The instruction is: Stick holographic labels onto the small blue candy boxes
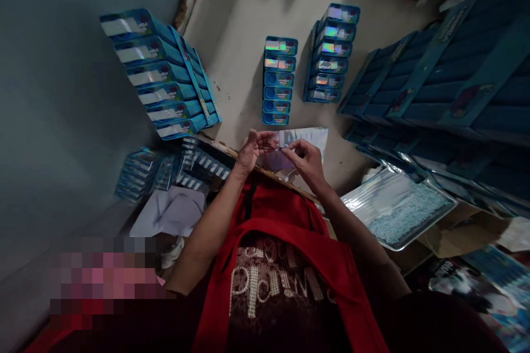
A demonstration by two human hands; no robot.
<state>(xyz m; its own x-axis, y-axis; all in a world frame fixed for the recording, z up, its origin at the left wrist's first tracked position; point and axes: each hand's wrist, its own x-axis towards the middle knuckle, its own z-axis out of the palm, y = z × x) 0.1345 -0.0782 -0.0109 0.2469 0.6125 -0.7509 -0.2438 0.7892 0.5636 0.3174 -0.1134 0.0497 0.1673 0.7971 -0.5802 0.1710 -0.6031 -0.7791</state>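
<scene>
My right hand [305, 161] is closed in a pinch at a small shiny label [281, 140], over a silvery holographic sticker sheet [313, 138] near the table's front edge. Facing it, my left hand [257, 149] has its fingers stretched out and slightly apart, the tips close to the label. Whether they touch it I cannot tell. Just beyond the hands stands a column of small blue boxes [278, 92]. The two farthest ends carry shiny labels; the nearer ends show round blue marks.
A second labelled column of blue boxes [331, 63] stands to the right. Stacked blue packs [165, 77] are at left, with a larger stack [426, 77] at right. A metal tray [399, 245] holds pale blue pieces. A pixelated patch covers the lower left.
</scene>
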